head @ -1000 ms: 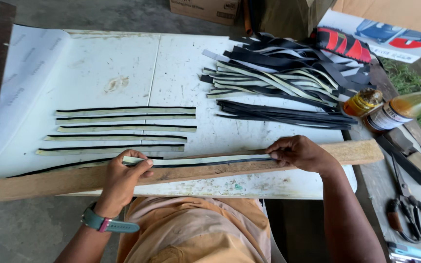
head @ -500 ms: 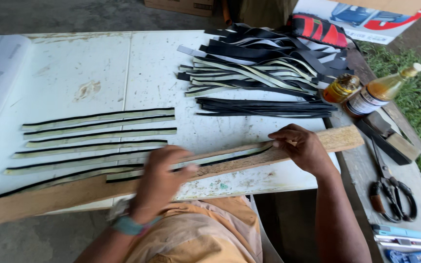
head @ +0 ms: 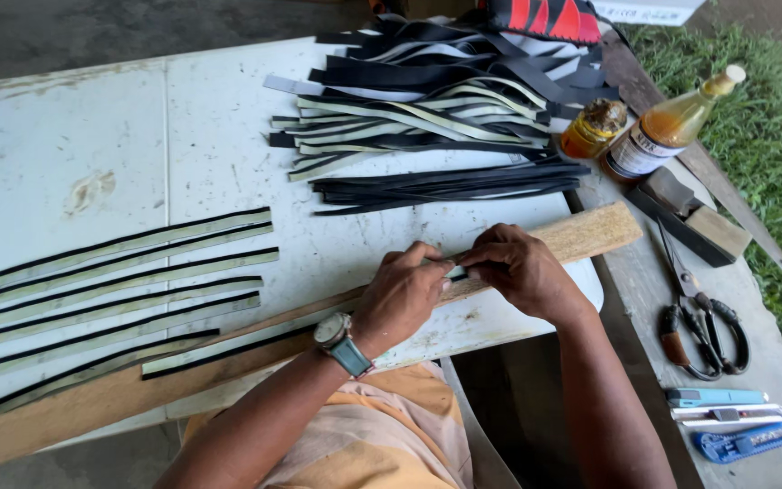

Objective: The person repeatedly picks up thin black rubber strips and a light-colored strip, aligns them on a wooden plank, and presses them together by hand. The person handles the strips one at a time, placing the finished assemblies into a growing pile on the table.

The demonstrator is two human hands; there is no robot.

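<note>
Two hands meet over one end of a pale strip (head: 228, 342) with a dark edge, which lies along a wooden plank (head: 581, 234). Strip and plank share one long axis, running from the lower left up toward the right. The left hand (head: 402, 292) and the right hand (head: 516, 268) pinch the strip's right end between closed fingertips, and that end is hidden under the fingers, so its exact tip cannot be made out. From the grip the strip trails away to the left, flat on the plank. Beyond the grip, farther left on the white table (head: 65, 136), more strips (head: 119, 272) lie in a parallel row. Scissors (head: 703, 321) rest to the right of the right hand.
</note>
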